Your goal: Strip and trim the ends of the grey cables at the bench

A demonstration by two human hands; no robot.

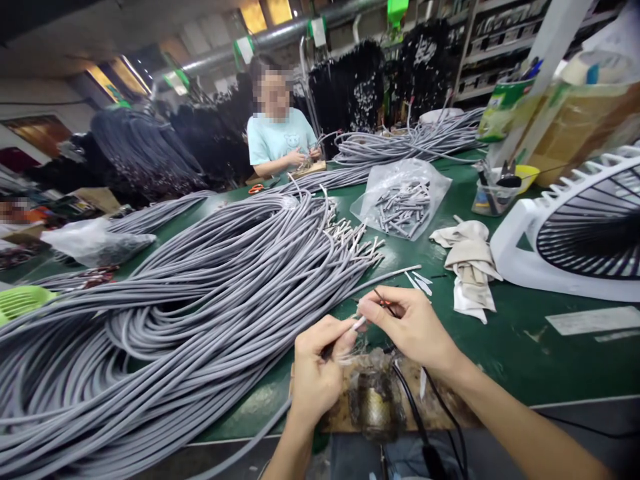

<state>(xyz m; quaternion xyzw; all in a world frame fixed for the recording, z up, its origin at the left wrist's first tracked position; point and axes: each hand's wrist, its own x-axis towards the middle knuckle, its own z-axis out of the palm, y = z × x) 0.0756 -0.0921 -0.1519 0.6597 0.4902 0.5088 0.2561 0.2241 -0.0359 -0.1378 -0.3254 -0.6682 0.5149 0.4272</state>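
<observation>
My left hand (320,367) is closed round a grey cable (273,420), whose tail runs down past the table's front edge. A white end piece (359,323) of this cable shows between the two hands. My right hand (410,327) pinches at that end with thumb and fingertips. Something thin, dark and reddish (386,303) pokes out by the right fingers; its kind cannot be made out. Below the hands is a stained wooden board (345,407) bearing a brass-coloured cylindrical device (375,407) and black cords (413,400).
A large coil of grey cables (200,320) covers the left of the green table (515,347). Beyond lie a plastic bag of short grey tubes (405,200), a cloth (470,260), a tool cup (495,193) and a white fan (520,247). Across sits another person (280,143).
</observation>
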